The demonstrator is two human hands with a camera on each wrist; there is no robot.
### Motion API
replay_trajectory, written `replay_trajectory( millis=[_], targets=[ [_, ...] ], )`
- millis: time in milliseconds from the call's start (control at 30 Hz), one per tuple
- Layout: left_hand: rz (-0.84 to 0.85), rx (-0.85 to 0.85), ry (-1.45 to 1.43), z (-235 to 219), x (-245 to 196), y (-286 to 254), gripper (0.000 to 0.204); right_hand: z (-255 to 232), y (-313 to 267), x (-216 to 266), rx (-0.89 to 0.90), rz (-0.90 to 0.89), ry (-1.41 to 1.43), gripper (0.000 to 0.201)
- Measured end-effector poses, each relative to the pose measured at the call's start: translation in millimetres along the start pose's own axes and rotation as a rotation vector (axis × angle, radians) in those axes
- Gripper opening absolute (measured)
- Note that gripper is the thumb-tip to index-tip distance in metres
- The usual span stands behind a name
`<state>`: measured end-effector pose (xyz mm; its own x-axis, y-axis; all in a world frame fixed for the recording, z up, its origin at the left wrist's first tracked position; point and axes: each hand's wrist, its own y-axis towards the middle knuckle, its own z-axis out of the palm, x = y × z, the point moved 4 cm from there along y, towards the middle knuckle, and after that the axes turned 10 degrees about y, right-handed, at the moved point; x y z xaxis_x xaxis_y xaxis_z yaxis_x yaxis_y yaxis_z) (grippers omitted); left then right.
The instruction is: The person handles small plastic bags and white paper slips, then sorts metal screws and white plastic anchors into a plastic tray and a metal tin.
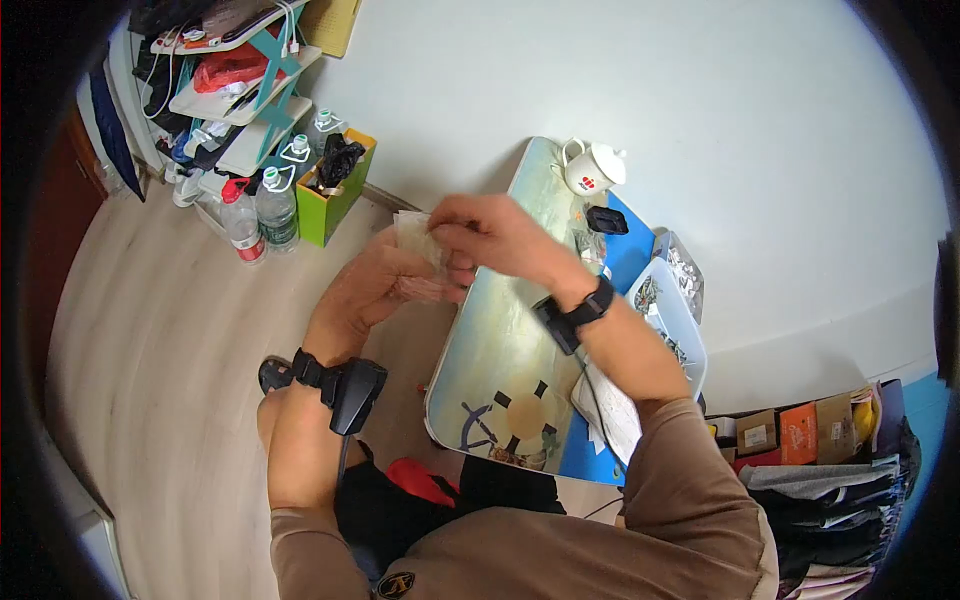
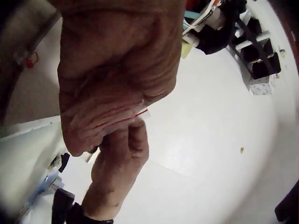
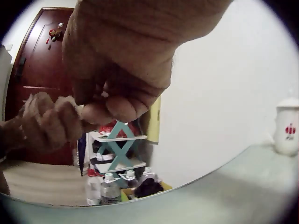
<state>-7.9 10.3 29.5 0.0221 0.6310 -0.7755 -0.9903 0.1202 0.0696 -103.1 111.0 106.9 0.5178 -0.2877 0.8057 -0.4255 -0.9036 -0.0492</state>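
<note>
Held up over the near-left edge of the small table [image 1: 478, 345] is a small clear zip bag [image 1: 412, 232]. Red lines along the zip bag [image 2: 114, 122] show in the left wrist view. My left hand [image 1: 372, 282] grips the bag from the left, fingers curled around it. From the right, my right hand [image 1: 492, 236] meets it, thumb and fingers pinched together at its upper part. In the right wrist view the curled fingers of my right hand [image 3: 124, 70] hide most of the bag. What is inside the bag is blurred.
A white lidded mug [image 1: 596, 168] stands at the table's far end, near a black tray [image 1: 607, 220]. Beyond the table's right side sits a clear bin [image 1: 690, 335] of small parts. Water bottles [image 1: 276, 210], a green-yellow box [image 1: 340, 190] and a shelf [image 1: 235, 105] stand at left.
</note>
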Motion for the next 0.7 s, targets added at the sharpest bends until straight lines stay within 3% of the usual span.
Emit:
replay_trajectory(
  millis=[33, 167, 233, 333, 467, 633, 700],
  targets=[
    [-0.003, -0.004, 0.000, 0.2, -1.6, -1.7, 0.041, -9.1, -1.5, 0.0, 0.033, -0.129, -0.097, 0.014],
    [0.023, -0.151, -0.071, -10.8, -9.0, -9.9, 0.053, -83.8, -25.8, -20.6, -0.046, 0.090, -0.246, 0.011],
    [0.060, -0.229, -0.063, -20.5, -13.2, -9.2, 0.055, -128.0, -38.3, -73.3, -0.009, 0.210, -0.540, 0.018],
    [0.152, -0.267, -0.061, -31.7, -15.3, -6.2, 0.056, -161.3, -67.4, -135.3, 0.067, 0.307, -0.743, 0.028],
    [0.144, -0.291, -0.090, -37.3, -11.3, -4.1, 0.059, -165.9, -84.7, -156.5, 0.016, 0.159, -0.696, 0.039],
    [0.139, -0.327, -0.080, -41.7, -10.8, 0.0, 0.061, -159.2, -81.8, -145.1, 0.103, 0.362, -0.580, 0.050],
    [0.153, -0.325, -0.061, -42.5, -12.1, 1.3, 0.060, -157.2, -81.0, -147.4, 0.099, 0.370, -0.634, 0.046]
  ],
)
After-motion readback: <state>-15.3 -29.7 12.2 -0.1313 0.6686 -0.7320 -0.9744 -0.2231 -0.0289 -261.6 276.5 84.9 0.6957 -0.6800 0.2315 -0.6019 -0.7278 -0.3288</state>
